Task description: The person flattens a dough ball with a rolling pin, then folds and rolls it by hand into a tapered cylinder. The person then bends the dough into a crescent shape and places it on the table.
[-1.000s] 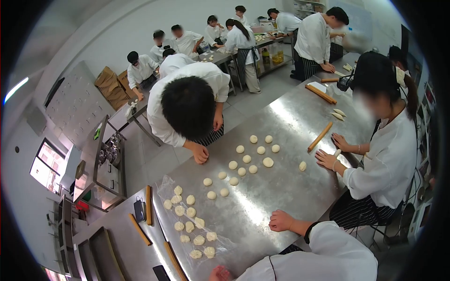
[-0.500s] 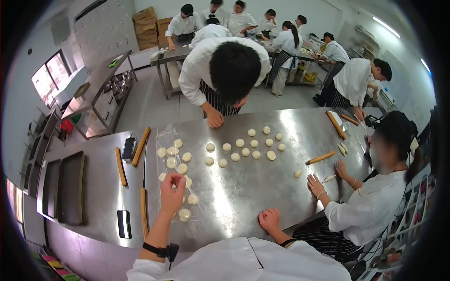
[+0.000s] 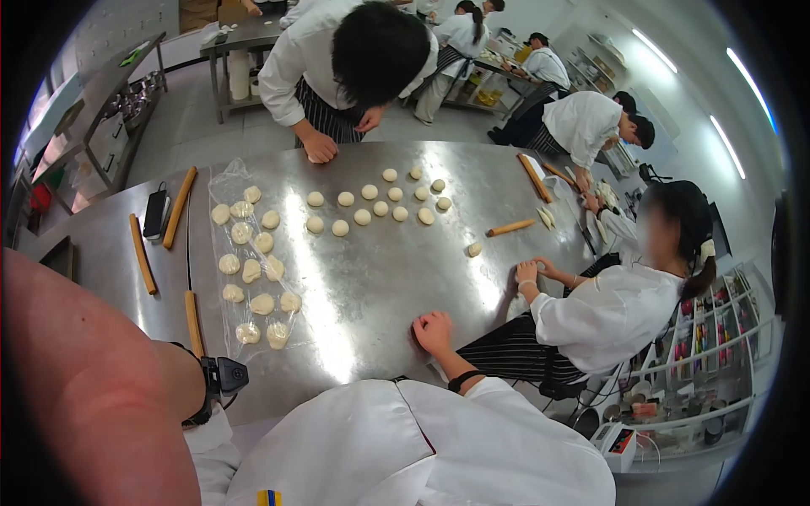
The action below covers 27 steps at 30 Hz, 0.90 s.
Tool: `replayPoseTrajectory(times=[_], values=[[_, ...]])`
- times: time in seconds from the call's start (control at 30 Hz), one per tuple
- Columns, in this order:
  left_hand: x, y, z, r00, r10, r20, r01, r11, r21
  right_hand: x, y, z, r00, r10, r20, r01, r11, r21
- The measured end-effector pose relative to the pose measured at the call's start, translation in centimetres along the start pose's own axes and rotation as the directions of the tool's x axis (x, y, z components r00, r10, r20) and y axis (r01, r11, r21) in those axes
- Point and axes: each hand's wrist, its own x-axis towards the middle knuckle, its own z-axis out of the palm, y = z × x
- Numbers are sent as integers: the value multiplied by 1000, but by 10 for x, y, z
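Observation:
My left hand (image 3: 76,371) is raised close to the camera and fills the lower left; its fingers are out of sight. A black band with a small device (image 3: 221,376) is around that wrist. Resting on the steel table near its front edge, my right hand (image 3: 434,332) is curled into a loose fist, with nothing visible in it. Left of it, several dough pieces (image 3: 262,304) lie on or under clear plastic film (image 3: 221,316). Farther back, smooth round dough balls (image 3: 369,192) stand in loose rows on the bare metal.
Wooden rolling pins (image 3: 180,207) and a black phone-like object (image 3: 156,211) lie at the left. Another rolling pin (image 3: 511,228) and a single dough ball (image 3: 474,250) lie at the right. A person (image 3: 346,76) leans over the far side; another person (image 3: 607,304) sits at right.
My left hand has come up from above the plastic-covered dough to close before the camera. The view has shifted right and down. The seated person's hands have drawn together.

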Motion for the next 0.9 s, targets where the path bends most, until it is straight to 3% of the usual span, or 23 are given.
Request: replayPoseTrajectory(times=[0.07,0.1,0.17,0.2,0.23,0.27,0.3,0.33,0.37,0.47,0.5,0.53,0.57,0.63,0.7,0.77,0.83,0.9], values=[[-15,5,-40,1000,-2,-20,2,1000,-22,-1,-7,-2,998,63,-9,-63,998,2],[-15,5,-16,1000,-3,-27,2,1000,-30,-3,-10,-3,996,89,-4,-89,996,-5],[-33,9,-63,999,4,-49,-7,999,-48,-9,-9,-7,992,125,-24,-126,992,-19],[-48,15,-110,998,21,-60,-25,998,-66,-15,-4,-4,995,97,-1,-97,995,-5],[-73,28,-195,997,43,-71,-49,996,-79,-15,0,-1,998,60,20,-60,998,10],[-74,23,-167,994,69,-85,-76,993,-86,-14,3,-2,998,59,-19,-58,998,7],[-117,50,-304,992,86,-94,-95,991,-94,-20,2,-3,998,59,12,-59,998,23],[-123,42,-298,990,99,-101,-110,988,-105,-21,1,-5,997,63,45,-65,997,41],[-158,58,-415,990,103,-101,-114,987,-114,-19,2,-7,997,74,27,-75,996,47],[-75,29,-209,997,76,-33,-78,994,-81,-30,-10,-2,988,130,78,-138,985,104],[-46,16,-108,998,62,-5,-62,997,-46,-30,-16,-4,988,143,63,-150,983,107],[-48,25,-121,999,45,8,-45,999,-11,-27,-12,-13,986,160,43,-164,982,95],[-35,16,-66,999,13,32,-14,1000,5,-36,-11,-8,983,170,76,-177,979,104],[-29,25,-61,997,-39,66,34,997,65,-31,-4,-6,992,113,-51,-105,987,125],[-27,37,-50,990,-97,100,84,988,130,-29,-6,-7,993,97,-64,-90,990,110],[-22,36,9,981,-144,130,120,977,177,-29,-12,-8,991,90,-96,-81,992,99],[-21,40,34,971,-180,159,143,965,219,-30,-18,-9,978,111,-174,-119,992,-33],[-23,30,71,960,-210,186,161,956,246,-32,-13,-5,985,116,-127,-118,993,-11]])
